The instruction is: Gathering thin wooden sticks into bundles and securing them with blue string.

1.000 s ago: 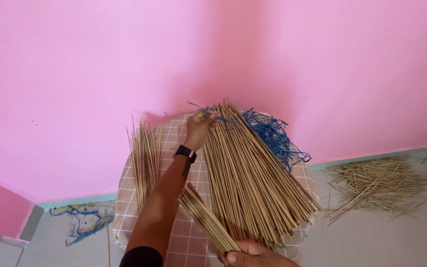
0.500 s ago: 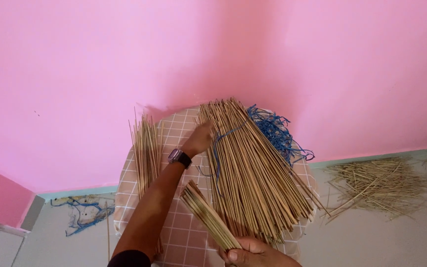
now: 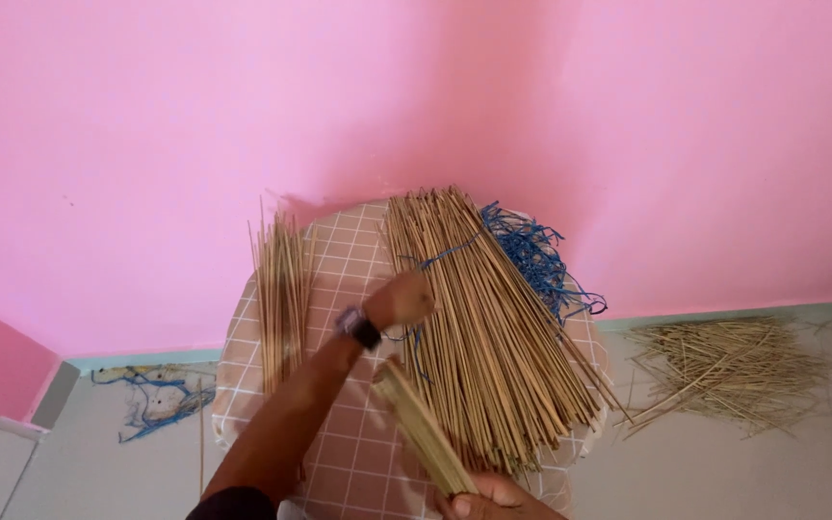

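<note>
Round table (image 3: 339, 462) with a pink checked cloth, pushed up against a pink wall (image 3: 146, 144). Big fan of thin tan sticks (image 3: 483, 337) covering the table's right half, tips spreading toward the far edge, butt ends bunched near the near edge.

Left hand (image 3: 402, 300), black watch (image 3: 358, 327) on the wrist, reaching over the middle of the table and pressed against the left flank of that big pile. Fingers curled in, looks closed around a blue cord (image 3: 440, 258) that runs up and across the sticks. A bit blurred, so can't swear to exactly what's pinched there.

Right hand (image 3: 493, 499) barely in view at the near edge, clamped tight around a small bundle of sticks (image 3: 421, 429). Bundle tilted up and to the left, lying just beside the big pile, pretty much touching its lower left side.

Second, thinner batch of sticks (image 3: 283, 289) along the table's left edge, well apart from the big pile, some ends poking past the far edge.

Tangle of blue cord (image 3: 536, 260) at the far right edge, half tucked under the fan.

Off the table: messy heap of stick scraps (image 3: 734, 371) on the floor to the right, more blue cord scraps (image 3: 151, 404) on the floor to the left.
</note>
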